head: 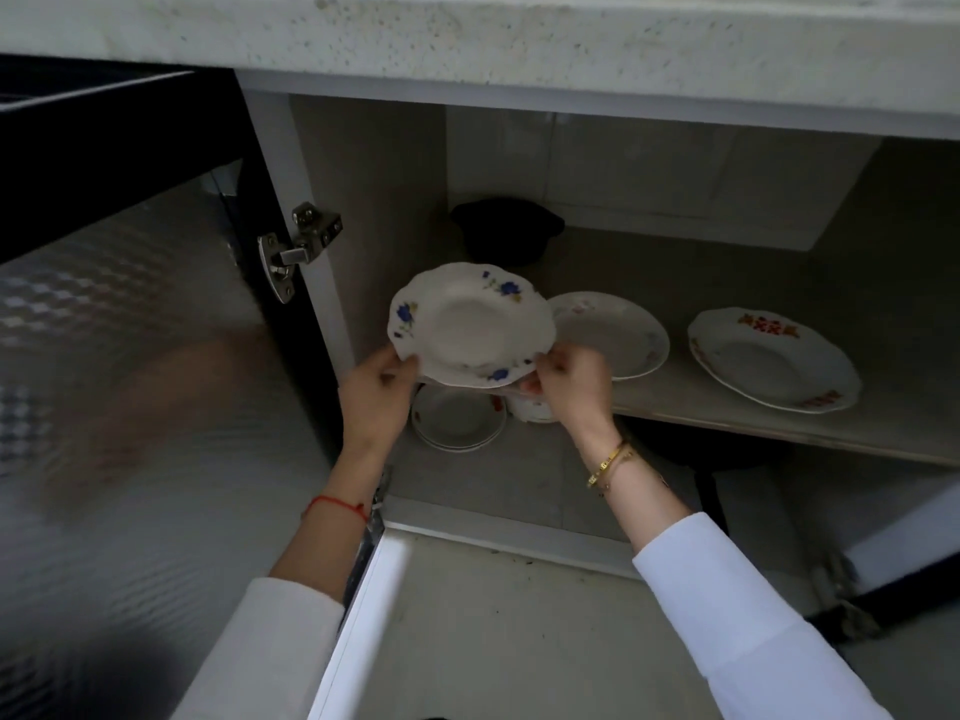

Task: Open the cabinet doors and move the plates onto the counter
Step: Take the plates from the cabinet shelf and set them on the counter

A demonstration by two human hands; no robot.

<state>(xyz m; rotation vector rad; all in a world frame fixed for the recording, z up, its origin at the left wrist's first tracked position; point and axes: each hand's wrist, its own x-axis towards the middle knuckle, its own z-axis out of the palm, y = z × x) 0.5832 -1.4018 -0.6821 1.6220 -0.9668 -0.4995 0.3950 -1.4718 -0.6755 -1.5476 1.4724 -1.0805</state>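
Head view: no legible writing; both hands [376,394] grip blue-flowered plate [470,327].

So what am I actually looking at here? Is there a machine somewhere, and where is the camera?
There is no machine: a person wears one camera on the head, looking down at their own hands in front of an open cabinet under a stone counter. The left hand and right hand together hold a plate with blue flowers by its near edge, tilted toward the camera; another plate edge seems to show just under it. On the shelf lie two more plates, a pale one and a red-patterned one. Behind sits a dark pot. Lower down is a small stack of plates.
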